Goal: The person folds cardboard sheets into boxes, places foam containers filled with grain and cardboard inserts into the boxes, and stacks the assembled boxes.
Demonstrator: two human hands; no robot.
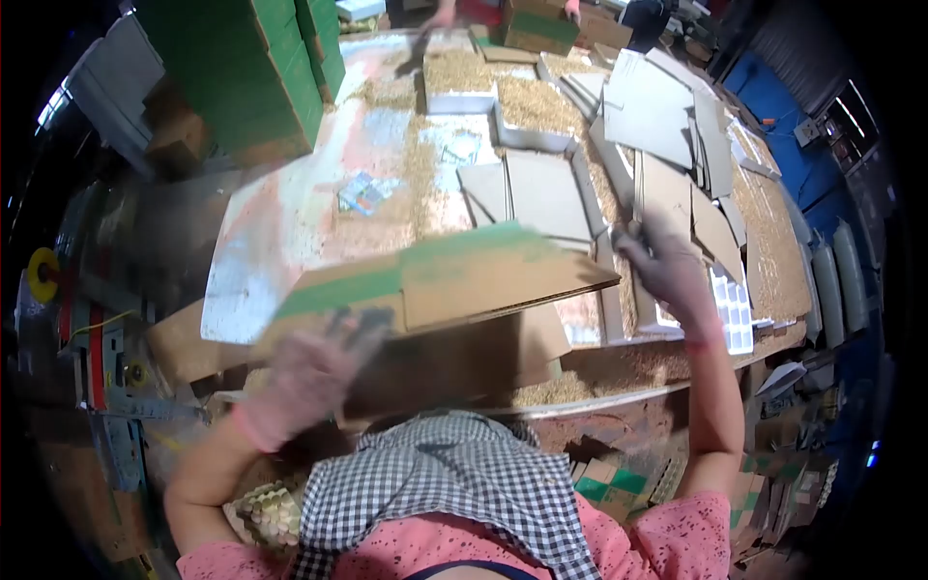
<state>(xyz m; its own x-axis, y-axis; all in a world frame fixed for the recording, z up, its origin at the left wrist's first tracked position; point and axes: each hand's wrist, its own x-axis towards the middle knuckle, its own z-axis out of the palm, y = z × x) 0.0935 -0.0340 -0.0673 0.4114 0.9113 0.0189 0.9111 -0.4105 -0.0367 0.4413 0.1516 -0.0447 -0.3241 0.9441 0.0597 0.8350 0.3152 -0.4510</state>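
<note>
The cardboard box [493,280] is directly in front of you, over the near edge of the table [275,227]. It is brown, with a green band on its upper side; one flap stands out toward the right, and its layered edge is visible. The green part looks a little blurred.

Your left hand [314,372] is at the near left side of the box. Its dark fingertips are blurred, so I cannot tell if they clamp the cardboard. Your right hand [672,275] is apart from the box, to its right, with the fingers bent; I cannot tell if they close on something. Just beside this hand is a white divided tray [732,311].

The table is whitish, with pink and blue stains. On it you have grey sheets [548,193] lying among low white walls [535,138], and brown loose grains [532,104]. Further to the left stand tall green boxes [232,72]. At the far side, another person's hand [443,17] is seen. The room is dim, with a blue sheet [764,126] on the right.
</note>
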